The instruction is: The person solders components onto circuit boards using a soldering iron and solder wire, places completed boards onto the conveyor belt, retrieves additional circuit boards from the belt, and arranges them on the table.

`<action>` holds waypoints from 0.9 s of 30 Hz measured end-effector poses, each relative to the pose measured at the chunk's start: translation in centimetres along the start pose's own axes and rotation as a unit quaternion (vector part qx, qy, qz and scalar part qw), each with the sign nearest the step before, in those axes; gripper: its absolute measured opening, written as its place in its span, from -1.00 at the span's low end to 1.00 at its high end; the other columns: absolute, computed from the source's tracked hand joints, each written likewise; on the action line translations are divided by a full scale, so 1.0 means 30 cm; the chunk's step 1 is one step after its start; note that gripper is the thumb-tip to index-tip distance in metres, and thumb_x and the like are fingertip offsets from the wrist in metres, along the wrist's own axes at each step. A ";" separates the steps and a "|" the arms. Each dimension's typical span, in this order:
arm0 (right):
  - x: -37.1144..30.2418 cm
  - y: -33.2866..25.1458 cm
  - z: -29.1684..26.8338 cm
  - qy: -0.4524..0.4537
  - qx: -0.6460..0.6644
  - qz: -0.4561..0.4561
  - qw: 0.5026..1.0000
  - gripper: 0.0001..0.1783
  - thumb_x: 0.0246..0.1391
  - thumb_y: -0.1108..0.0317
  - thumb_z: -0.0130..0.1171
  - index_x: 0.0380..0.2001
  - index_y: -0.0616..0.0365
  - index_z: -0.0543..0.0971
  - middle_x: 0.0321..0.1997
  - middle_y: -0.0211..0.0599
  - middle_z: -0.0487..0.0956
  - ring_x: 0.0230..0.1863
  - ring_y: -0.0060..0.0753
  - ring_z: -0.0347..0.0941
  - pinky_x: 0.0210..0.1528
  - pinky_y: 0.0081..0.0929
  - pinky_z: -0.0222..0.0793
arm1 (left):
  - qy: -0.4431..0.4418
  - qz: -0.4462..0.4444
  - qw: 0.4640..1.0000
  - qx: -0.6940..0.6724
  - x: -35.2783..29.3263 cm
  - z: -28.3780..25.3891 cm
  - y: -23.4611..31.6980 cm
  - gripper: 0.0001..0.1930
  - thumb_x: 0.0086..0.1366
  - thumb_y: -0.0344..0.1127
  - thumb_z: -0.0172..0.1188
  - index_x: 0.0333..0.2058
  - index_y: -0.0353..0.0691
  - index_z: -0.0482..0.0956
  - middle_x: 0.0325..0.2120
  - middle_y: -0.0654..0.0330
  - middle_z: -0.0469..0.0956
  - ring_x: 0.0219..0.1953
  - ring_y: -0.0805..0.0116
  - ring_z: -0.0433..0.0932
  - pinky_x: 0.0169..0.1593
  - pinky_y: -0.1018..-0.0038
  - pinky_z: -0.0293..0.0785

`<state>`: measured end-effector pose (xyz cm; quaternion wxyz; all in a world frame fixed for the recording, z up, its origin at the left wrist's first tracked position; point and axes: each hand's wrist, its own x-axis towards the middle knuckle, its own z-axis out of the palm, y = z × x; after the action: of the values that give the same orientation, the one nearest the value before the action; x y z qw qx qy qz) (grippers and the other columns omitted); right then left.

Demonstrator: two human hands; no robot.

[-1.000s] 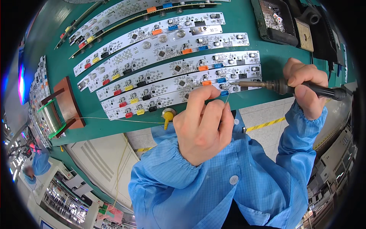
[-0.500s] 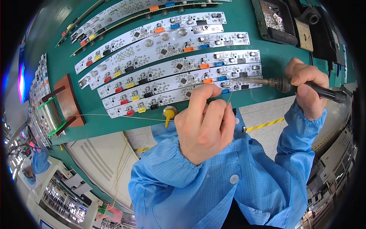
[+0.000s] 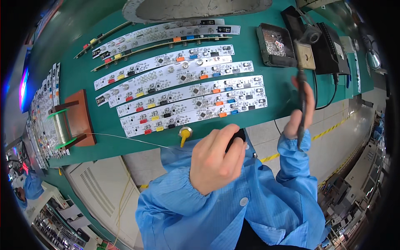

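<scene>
Pointing toward beige pad (image 3: pixel 308 58) | soldering iron (image 3: pixel 301 104) is clamped in nearer right hand (image 3: pixel 308 109) | left hand (image 3: pixel 216 160) is curled, grip cannot be told

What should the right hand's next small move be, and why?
Probably a light wipe of the soldering iron's tip on the tan pad: the right hand holds the iron pointing that way, clear of the circuit boards. Whether they touch is unclear.
</scene>
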<state>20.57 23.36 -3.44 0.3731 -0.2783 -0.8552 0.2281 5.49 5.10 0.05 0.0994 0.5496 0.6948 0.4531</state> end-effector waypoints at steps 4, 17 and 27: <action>0.005 0.007 0.002 0.001 -0.015 -0.019 1.000 -0.40 0.15 0.10 -0.06 0.08 0.41 0.29 0.01 0.06 0.46 0.05 -0.13 0.33 0.15 -0.33 0.12 | 0.024 0.024 0.999 0.011 -0.015 -0.055 -0.012 -0.84 -0.19 -0.55 0.29 -0.53 -0.35 0.53 -0.32 0.03 0.51 -0.48 0.24 0.49 -0.45 0.44 0.43; 0.004 -0.049 0.058 0.035 0.035 -0.017 0.999 -0.50 0.21 0.29 -0.08 0.15 0.33 0.22 0.08 0.15 0.41 0.06 -0.14 0.39 0.12 -0.27 0.24 | 0.195 -0.140 0.946 0.217 -0.148 -0.385 -0.228 -0.82 0.04 -0.61 0.15 -0.32 -0.38 0.56 -0.33 0.03 0.52 -0.31 0.14 0.52 -0.26 0.42 0.46; -0.016 -0.127 0.127 -0.012 0.094 0.047 0.994 -0.40 0.07 0.58 0.06 0.19 0.23 0.18 0.13 0.13 0.37 -0.15 -0.46 0.42 -0.14 -0.56 0.40 | 0.174 -0.232 0.932 0.217 -0.150 -0.402 -0.267 -0.87 0.05 -0.51 0.19 -0.37 -0.33 0.56 -0.42 0.10 0.52 -0.46 0.19 0.53 -0.42 0.42 0.47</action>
<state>16.76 19.52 -3.75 0.3764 -0.2796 -0.8202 0.3278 -5.90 -4.89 -0.61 -0.0426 0.2933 0.8910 0.3440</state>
